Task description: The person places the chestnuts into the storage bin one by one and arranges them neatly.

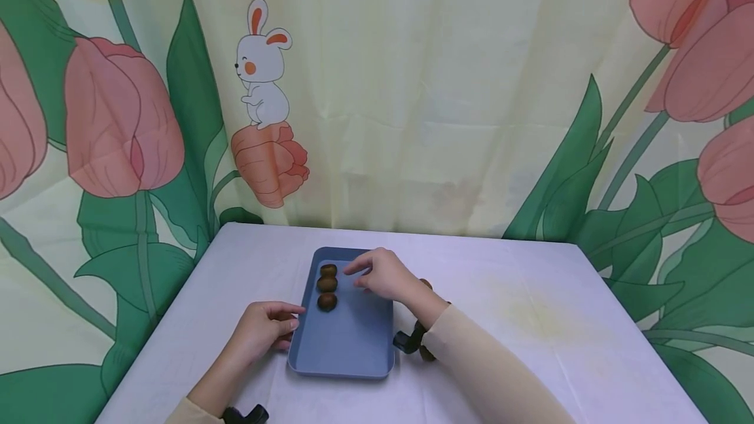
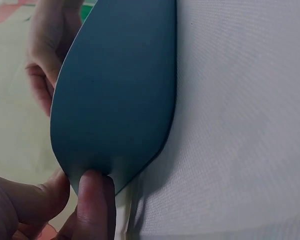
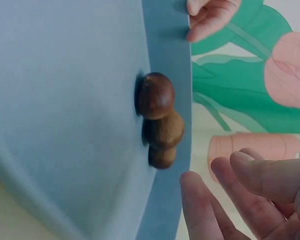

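Note:
Three brown chestnuts (image 1: 326,302) sit in a row along the left side of a blue-grey tray (image 1: 341,352). They also show in the right wrist view, chestnuts (image 3: 157,96) close to the tray wall. My right hand (image 1: 383,275) hovers over the far part of the tray, right of the row, fingers loosely bent with nothing between them. My left hand (image 1: 268,326) holds the tray's left edge. In the left wrist view the left hand's fingers (image 2: 92,202) lie against the tray's outer wall, with a thumb near the rim.
More brown chestnuts (image 1: 427,353) lie on the white tablecloth (image 1: 506,358) right of the tray, partly hidden by the right wrist and its black camera strap. A curtain (image 1: 412,116) printed with tulips and a rabbit hangs behind the table.

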`<state>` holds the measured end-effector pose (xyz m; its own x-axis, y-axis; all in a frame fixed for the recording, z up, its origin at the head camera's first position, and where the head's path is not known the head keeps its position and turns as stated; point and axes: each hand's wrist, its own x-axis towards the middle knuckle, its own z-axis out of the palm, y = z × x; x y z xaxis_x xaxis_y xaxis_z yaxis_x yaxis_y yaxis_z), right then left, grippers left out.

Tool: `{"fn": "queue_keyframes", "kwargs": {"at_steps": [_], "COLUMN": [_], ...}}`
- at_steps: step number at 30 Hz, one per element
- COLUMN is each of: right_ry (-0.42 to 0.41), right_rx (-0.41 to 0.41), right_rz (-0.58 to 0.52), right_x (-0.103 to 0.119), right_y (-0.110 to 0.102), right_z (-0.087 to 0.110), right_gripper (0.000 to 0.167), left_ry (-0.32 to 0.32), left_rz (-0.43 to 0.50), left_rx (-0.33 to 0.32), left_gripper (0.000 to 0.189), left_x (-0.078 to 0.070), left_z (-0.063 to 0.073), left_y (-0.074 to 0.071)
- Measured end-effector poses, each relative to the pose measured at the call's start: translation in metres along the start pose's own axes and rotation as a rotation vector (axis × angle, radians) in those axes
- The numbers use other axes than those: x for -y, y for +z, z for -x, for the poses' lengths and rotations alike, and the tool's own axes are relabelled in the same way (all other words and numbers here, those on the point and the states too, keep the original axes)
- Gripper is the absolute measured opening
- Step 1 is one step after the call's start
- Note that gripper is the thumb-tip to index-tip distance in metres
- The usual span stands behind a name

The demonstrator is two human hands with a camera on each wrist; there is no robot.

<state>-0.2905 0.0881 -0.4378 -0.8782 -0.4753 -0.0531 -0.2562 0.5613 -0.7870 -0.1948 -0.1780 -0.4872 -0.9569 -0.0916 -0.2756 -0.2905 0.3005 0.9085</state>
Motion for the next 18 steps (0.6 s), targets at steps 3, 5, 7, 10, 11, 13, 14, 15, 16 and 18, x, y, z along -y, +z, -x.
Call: {"fn": "queue_keyframes", "kwargs": {"at_steps": [3, 5, 7, 10, 11, 13, 14, 15, 16, 18], "right_ry": [0.000, 0.004, 0.007, 0.015, 0.017, 0.020, 0.025, 0.028, 0.029, 0.032], "right_rx": [-0.007, -0.019, -0.033, -0.052, -0.057, -0.063, -0.067, -0.069, -0.071, -0.078], "right_rz": [-0.036, -0.053, -0.061, -0.080, -0.087, -0.108, -0.119, -0.136, -0.145, -0.162], "right_x": [-0.004, -0.008, -0.010, -0.015, -0.016, -0.020, -0.022, -0.023, -0.025, -0.029], "right_y": [-0.006, -0.011, -0.015, -0.021, -0.023, -0.027, -0.029, -0.032, -0.034, -0.039], "right_z": [0.003, 0.005, 0.007, 0.013, 0.014, 0.018, 0.020, 0.022, 0.024, 0.028], "right_gripper": [0.028, 0.027, 0.027, 0.027, 0.027, 0.028, 0.028, 0.028, 0.029, 0.029], "left_ry": [-0.001, 0.003, 0.002, 0.007, 0.008, 0.010, 0.010, 0.010, 0.008, 0.008], "left_rz": [0.000, -0.004, -0.002, -0.004, -0.005, -0.004, -0.003, -0.002, 0.001, 0.000], "left_rx": [-0.001, 0.004, 0.007, 0.014, 0.014, 0.017, 0.017, 0.017, 0.017, 0.018], "left_gripper": [0.024, 0.024, 0.024, 0.024, 0.024, 0.024, 0.024, 0.024, 0.024, 0.025], "left_x": [0.000, 0.000, 0.001, 0.002, 0.002, 0.003, 0.003, 0.003, 0.003, 0.003], "left_z": [0.001, 0.001, 0.001, 0.000, -0.001, -0.001, -0.002, -0.002, -0.002, -0.002], "left_y": [0.000, 0.000, 0.000, 0.000, -0.001, -0.001, -0.001, -0.001, -0.001, -0.001]}}
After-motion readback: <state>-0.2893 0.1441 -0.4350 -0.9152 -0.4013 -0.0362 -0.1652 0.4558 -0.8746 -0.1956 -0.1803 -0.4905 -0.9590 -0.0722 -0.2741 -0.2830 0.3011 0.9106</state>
